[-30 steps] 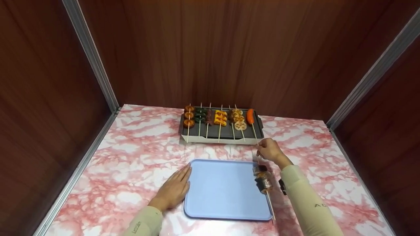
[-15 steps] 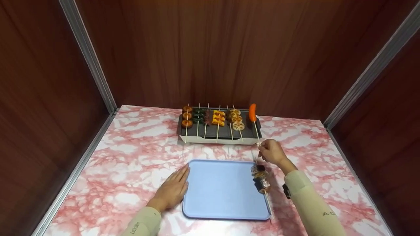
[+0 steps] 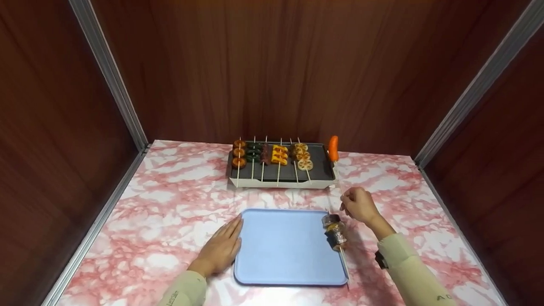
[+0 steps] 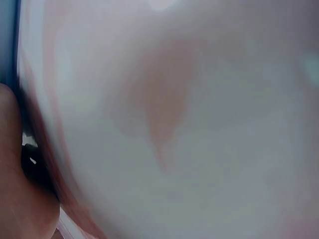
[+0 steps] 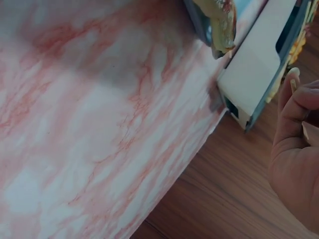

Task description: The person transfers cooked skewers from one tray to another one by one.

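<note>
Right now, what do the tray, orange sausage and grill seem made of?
The tray looks like smooth plastic: even blue, rounded corners. The sausage may be smooth plastic or rubber, given its uniform bright orange, though real food remains possible. The grill is perhaps coated metal on top, dark and dull; its plain, pale casing could be plastic or painted metal.

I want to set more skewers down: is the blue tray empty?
Not empty: on the tray, one skewer lies along the right edge. The rest of its surface looks bare.
</note>
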`<state>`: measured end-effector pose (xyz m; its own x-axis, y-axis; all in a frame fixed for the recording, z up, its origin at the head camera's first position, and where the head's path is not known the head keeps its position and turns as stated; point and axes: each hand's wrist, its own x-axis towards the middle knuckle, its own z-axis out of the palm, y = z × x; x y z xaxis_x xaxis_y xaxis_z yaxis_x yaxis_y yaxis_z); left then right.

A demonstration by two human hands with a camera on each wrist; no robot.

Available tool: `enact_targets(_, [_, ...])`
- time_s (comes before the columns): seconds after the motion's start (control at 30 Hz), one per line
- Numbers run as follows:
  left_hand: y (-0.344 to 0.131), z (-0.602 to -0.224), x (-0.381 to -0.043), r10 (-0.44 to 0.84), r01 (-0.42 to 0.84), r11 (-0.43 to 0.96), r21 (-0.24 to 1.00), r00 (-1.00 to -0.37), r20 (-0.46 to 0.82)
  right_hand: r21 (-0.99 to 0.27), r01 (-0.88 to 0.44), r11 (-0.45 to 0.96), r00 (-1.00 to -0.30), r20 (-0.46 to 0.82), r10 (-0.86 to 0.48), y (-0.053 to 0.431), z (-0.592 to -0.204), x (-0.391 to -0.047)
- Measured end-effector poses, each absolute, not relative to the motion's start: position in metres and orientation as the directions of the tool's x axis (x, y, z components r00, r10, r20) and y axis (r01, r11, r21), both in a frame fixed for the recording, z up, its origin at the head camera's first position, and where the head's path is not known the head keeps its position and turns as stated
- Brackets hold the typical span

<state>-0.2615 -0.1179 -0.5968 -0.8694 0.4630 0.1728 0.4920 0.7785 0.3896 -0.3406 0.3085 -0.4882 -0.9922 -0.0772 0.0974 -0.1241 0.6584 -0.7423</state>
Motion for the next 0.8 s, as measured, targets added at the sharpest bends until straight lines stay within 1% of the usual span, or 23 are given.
enact_targets(0.17, [-0.120,-0.597,-0.261,0.457,0.476,0.788,0.389,-0.877,0.148,-0.746,-0.127,0.653,-0.992,0.108,-0.070,0.306,-0.485,-0.330])
enact_targets(0.33, [-0.121,-0.597,-0.262,0.448,0.476,0.794,0.377,-0.879,0.167,-0.749,-0.143,0.647,-0.989,0.124,-0.075,0.303,-0.485,-0.322])
enact_targets(0.67, [-0.119,-0.597,-0.261,0.461,0.488,0.781,0.389,-0.871,0.168,-0.766,-0.125,0.630,-0.992,0.088,-0.089,0.300,-0.484,-0.303])
enact_targets(0.8, [-0.119,-0.601,-0.262,0.461,0.487,0.790,0.374,-0.873,0.163,-0.769,-0.111,0.630,-0.994,0.079,-0.079,0.299,-0.482,-0.295])
